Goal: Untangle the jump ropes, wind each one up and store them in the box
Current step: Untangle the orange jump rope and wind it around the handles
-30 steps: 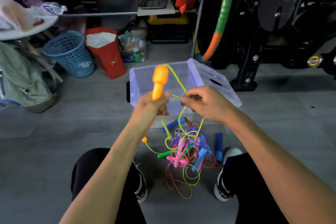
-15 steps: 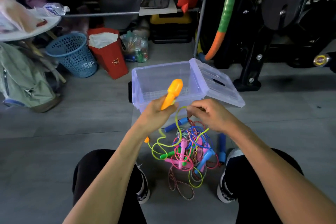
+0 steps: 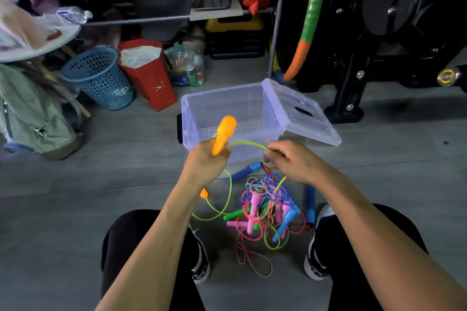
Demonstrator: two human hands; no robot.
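Observation:
My left hand (image 3: 207, 161) grips an orange handle (image 3: 223, 134) that points up and slightly right. A yellow-green rope (image 3: 249, 144) runs from it across to my right hand (image 3: 290, 161), which pinches it. The rope drops from there into a tangled pile of jump ropes (image 3: 267, 212) on the floor between my feet, with pink, green and blue handles. The rope's second orange handle (image 3: 204, 193) shows just below my left wrist. Behind my hands stands a clear plastic box (image 3: 192, 111), open, with its lid (image 3: 308, 118) leaning off its right side.
A blue handle (image 3: 310, 206) lies right of the pile by my right shoe (image 3: 313, 260). A blue basket (image 3: 99, 78), a red bag (image 3: 149, 76) and a green backpack (image 3: 27, 113) stand at the left. Black gym equipment (image 3: 379, 33) fills the back right.
Both hands have dropped lower, toward the box front. The orange handle has tilted and the rope now stretches in a short span between my hands. The loose loops lie lower over the pile.

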